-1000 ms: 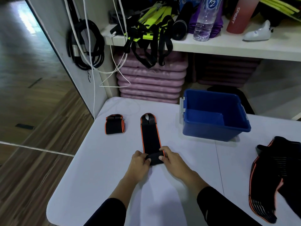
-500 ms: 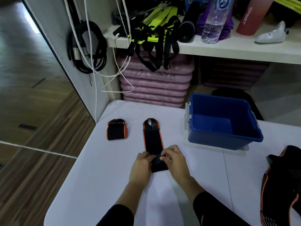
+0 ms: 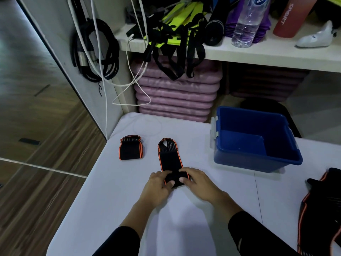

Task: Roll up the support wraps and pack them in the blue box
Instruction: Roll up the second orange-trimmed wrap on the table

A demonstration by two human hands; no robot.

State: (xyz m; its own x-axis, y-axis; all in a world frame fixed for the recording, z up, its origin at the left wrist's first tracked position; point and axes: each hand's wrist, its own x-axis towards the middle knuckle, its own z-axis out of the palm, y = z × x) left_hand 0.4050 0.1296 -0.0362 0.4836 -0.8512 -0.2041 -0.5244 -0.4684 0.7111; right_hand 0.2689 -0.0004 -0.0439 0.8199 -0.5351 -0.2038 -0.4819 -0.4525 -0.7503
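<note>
Black elastic edged in orange: the wrap [image 3: 170, 159] is laid flat on the table [image 3: 103, 204], just in front of the person and left of the box [image 3: 249, 161]. Its near end is gathered into a short, fat roll. The roll is pinched from both sides: the left hand [image 3: 156, 187] is curled over its left end, the right hand [image 3: 198, 183] over its right, with the thumbs tucked at the near face.

The rolling step is judged to be in hand, and about a third done. A good length of flat strap is yet to be taken up.

Next, the roll must be turned away from the body with even pressure from both thumbs, so the orange edges are kept stacked and no cone is formed.

The long axis is run away from the person, leaning slightly left at the far end. The looped end is pointed at the shelving.

One rolled wrap [image 3: 131, 149] is seen to the left, not yet packed. A pile [image 3: 323, 209] is left waiting at the right edge. Nothing is made out inside the box.
</note>
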